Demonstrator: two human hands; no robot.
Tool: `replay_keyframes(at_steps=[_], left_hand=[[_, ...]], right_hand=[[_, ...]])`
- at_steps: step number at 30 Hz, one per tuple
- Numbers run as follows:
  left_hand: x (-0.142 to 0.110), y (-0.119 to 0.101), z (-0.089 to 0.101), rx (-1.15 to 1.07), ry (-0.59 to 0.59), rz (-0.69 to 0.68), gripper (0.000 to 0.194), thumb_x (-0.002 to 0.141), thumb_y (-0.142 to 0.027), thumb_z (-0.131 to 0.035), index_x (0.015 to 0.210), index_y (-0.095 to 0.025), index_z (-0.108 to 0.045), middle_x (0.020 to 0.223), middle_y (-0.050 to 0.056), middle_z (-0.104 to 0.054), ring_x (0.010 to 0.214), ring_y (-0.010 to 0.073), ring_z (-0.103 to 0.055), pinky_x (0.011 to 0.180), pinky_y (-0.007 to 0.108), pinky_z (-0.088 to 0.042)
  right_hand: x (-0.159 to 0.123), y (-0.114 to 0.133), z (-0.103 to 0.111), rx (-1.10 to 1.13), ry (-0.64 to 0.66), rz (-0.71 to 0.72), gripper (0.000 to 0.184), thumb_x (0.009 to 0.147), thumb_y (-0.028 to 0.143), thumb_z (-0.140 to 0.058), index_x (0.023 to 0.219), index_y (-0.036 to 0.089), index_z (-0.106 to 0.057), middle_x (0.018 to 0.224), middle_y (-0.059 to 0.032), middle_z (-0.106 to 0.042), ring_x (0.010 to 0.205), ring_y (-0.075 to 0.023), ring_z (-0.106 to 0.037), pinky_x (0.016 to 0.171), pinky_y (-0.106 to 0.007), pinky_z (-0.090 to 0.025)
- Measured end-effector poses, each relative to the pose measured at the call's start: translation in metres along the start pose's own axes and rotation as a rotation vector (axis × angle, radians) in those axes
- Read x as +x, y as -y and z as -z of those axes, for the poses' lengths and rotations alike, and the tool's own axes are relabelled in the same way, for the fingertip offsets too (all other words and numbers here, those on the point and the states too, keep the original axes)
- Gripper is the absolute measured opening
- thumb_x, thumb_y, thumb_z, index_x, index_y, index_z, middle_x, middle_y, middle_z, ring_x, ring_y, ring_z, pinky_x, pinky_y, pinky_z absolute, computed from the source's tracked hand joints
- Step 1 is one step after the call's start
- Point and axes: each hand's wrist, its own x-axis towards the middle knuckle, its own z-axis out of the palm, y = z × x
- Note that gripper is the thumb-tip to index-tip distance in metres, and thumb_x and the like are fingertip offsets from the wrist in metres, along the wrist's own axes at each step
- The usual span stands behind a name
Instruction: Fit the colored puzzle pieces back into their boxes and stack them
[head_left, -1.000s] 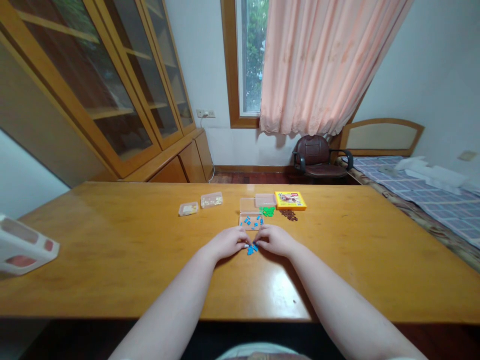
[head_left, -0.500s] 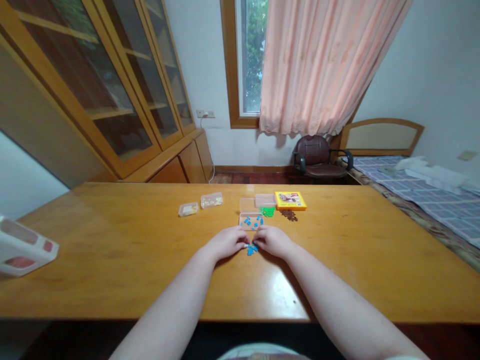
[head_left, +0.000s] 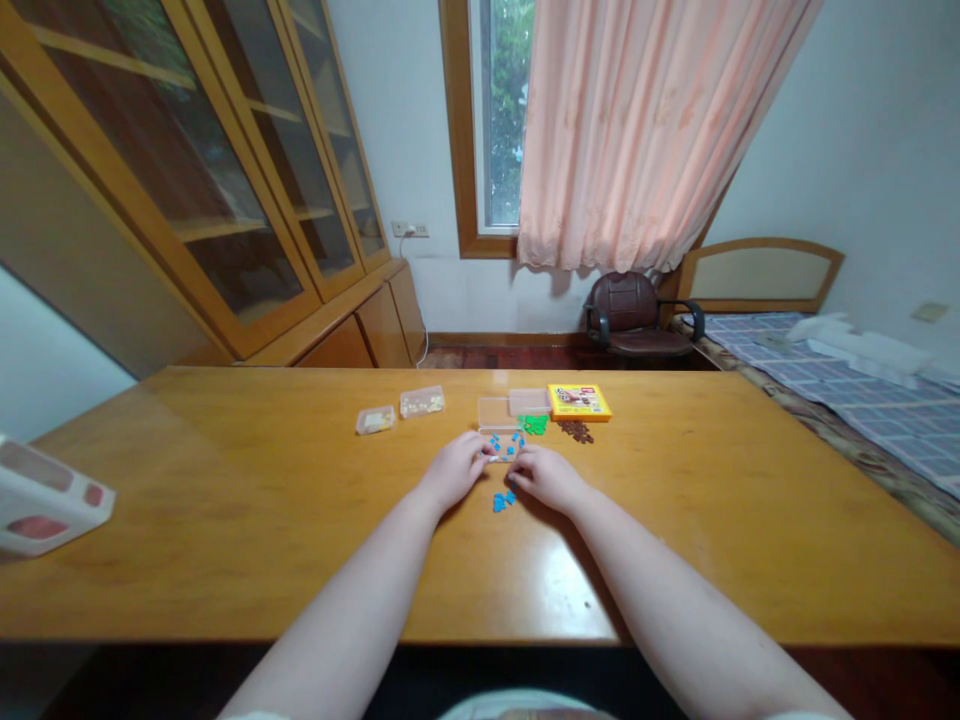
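I have two hands in view; the left hand (head_left: 454,470) sits at the near left part of one hinged clear case (head_left: 487,457), its grip narrow, fingers bent down; the right hand (head_left: 547,478) hovers or rests just off the case's near right corner, grip also narrow; I cannot tell whether either pinches a piece. At least six blue pieces (head_left: 510,451) lie in the case, between and beyond both grips; one small blue heap (head_left: 499,502) lies on the bench (head_left: 300,520), nearer me than either grip, its pieces too small to count. Beyond the right grip I see one green heap (head_left: 534,426), one brown heap (head_left: 577,432), one clear tray (head_left: 529,402) and one yellow box (head_left: 579,402); beyond and left of the left grip stand two clear containers (head_left: 421,403) with pale contents; one white holder (head_left: 56,500) is far left.
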Motion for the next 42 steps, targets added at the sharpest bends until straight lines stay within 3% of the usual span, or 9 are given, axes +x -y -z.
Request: replay_keyframes(at_steps=[3,7,17,26,34,36,42], left_hand=[[0.006,0.003,-0.004,0.043,-0.088,0.082,0.019,0.087,-0.02,-0.05,0.096,-0.018,-0.066,0.1,0.006,-0.062,0.094,0.016,-0.057,0.089,0.029,-0.044],[0.003,0.002,-0.001,0.084,-0.024,0.091,0.02,0.086,-0.021,-0.052,0.099,-0.02,-0.067,0.101,0.005,-0.062,0.095,0.0164,-0.057,0.089,0.029,-0.045],[-0.012,-0.008,0.008,0.06,0.263,-0.106,0.015,0.085,-0.025,-0.056,0.095,-0.025,-0.067,0.101,0.001,-0.061,0.094,0.0138,-0.056,0.086,0.024,-0.043],[-0.012,-0.014,0.013,0.074,0.298,-0.08,0.016,0.086,-0.027,-0.052,0.093,-0.024,-0.067,0.098,0.002,-0.061,0.091,0.0142,-0.056,0.082,0.024,-0.043],[-0.011,-0.016,0.014,0.068,0.318,-0.053,0.015,0.086,-0.026,-0.054,0.092,-0.022,-0.067,0.098,0.003,-0.062,0.091,0.0148,-0.057,0.083,0.025,-0.043],[-0.011,-0.018,0.012,0.079,0.326,-0.053,0.015,0.086,-0.026,-0.054,0.092,-0.022,-0.067,0.097,0.003,-0.062,0.091,0.015,-0.057,0.083,0.025,-0.043],[-0.01,-0.018,0.001,0.092,0.333,-0.083,0.016,0.086,-0.027,-0.054,0.094,-0.024,-0.067,0.097,0.002,-0.062,0.091,0.0149,-0.057,0.083,0.024,-0.043]], right_hand=[[0.0,-0.002,0.002,0.0,-0.012,-0.016,0.01,0.081,0.021,-0.061,0.084,0.02,-0.071,0.089,-0.0031,-0.065,0.08,-0.0138,-0.06,0.075,-0.024,-0.044],[-0.002,-0.004,0.005,-0.019,-0.035,-0.049,0.011,0.081,0.023,-0.062,0.086,0.021,-0.071,0.091,-0.0035,-0.065,0.08,-0.0142,-0.06,0.075,-0.025,-0.045],[-0.001,-0.006,0.0,-0.096,0.055,0.052,0.018,0.084,0.019,-0.059,0.093,0.026,-0.073,0.093,-0.0027,-0.066,0.084,-0.0148,-0.06,0.075,-0.024,-0.043],[0.002,0.0,-0.002,-0.181,0.032,-0.035,0.015,0.085,0.02,-0.056,0.085,0.021,-0.071,0.092,-0.0038,-0.065,0.078,-0.0158,-0.061,0.071,-0.024,-0.043],[0.005,-0.011,-0.002,-0.067,-0.301,-0.102,0.019,0.091,0.022,-0.051,0.1,0.019,-0.067,0.099,-0.0065,-0.062,0.088,-0.016,-0.059,0.08,-0.026,-0.045],[0.004,-0.011,0.002,-0.049,-0.263,-0.102,0.02,0.09,0.025,-0.054,0.102,0.02,-0.067,0.101,-0.0067,-0.063,0.09,-0.0166,-0.06,0.081,-0.027,-0.045],[-0.004,-0.01,0.012,0.021,0.063,0.078,0.012,0.082,0.024,-0.064,0.09,0.023,-0.072,0.092,-0.003,-0.065,0.086,-0.0157,-0.06,0.078,-0.025,-0.045]])
